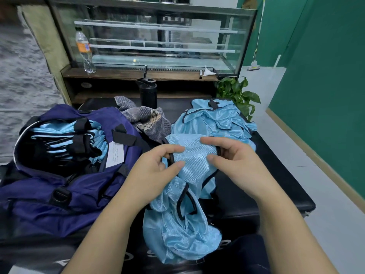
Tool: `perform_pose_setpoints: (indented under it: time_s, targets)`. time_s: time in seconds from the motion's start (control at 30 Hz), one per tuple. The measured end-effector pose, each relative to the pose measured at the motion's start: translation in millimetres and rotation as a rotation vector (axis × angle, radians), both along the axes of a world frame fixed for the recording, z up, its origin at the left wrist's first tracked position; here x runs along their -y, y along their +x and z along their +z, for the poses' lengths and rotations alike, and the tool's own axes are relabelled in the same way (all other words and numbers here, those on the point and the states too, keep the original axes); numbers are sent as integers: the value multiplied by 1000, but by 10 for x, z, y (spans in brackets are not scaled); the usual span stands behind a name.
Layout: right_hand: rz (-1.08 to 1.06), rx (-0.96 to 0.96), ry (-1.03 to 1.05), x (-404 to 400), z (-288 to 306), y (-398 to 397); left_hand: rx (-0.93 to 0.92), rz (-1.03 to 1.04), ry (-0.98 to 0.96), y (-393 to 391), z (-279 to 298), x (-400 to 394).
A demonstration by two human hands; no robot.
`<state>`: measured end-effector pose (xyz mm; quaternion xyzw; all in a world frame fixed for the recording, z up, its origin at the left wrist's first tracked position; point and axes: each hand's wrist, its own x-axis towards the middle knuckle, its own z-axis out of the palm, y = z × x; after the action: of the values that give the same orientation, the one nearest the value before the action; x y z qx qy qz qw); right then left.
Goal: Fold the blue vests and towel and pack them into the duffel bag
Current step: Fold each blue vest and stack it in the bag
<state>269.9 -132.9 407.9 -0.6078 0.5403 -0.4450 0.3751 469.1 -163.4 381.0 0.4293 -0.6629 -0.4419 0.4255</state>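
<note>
Blue vest (189, 175) sits dead centre of the frame, bunched up and draped down toward the bottom edge over the black bench (246, 194). Left hand (158, 167) pinches the black-trimmed edge on one side and right hand (231, 157) pinches the trim on the other, fingers curled around the fabric — looks like the step is spreading this one out to start the fold. Next move probably needs the cloth pulled flat and the straps lined up, since it's slippery stuff and still crumpled below.

Upper right of centre there's a pile of more vests (215, 119) not yet folded, and the striped towel (146, 119) lies crumpled just left of that. On the left, the purple duffel bag (69, 184) is unzipped — a stack of folded blue vests already inside, with room left by my guess.
</note>
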Motion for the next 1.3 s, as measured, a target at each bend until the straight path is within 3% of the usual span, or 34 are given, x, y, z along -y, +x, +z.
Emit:
perform_pose_setpoints:
  time_s: [0.23, 0.33, 0.43, 0.53, 0.67, 0.83, 0.93, 1.13, 1.3]
  targets:
    - [-112, -339, -51, 36, 8, 25, 237, 2, -155, 52, 50, 40]
    - [-122, -378, -81, 49, -10, 17, 266, 33, -212, 71, 66, 42]
    - [-159, -236, -87, 54, -44, 10, 233, 67, -163, 59, 70, 37]
    - [-204, 5, -49, 65, -72, 31, 21, 43, 15, 50, 52, 54]
    - [-371, 33, -94, 96, -95, 29, -166, 22, 104, 78, 83, 52]
    - [-579, 19, -160, 100, -56, 36, -167, 31, 46, 94, 139, 31]
    - [-506, -53, -216, 67, 0, 134, -233, -35, 57, 36, 172, -17]
    - [-150, -34, -83, 38, 27, 321, -264, -191, 89, -59, 145, -61]
    - [-61, 27, -60, 33, 18, 300, -57, -136, -41, -75, 119, -66]
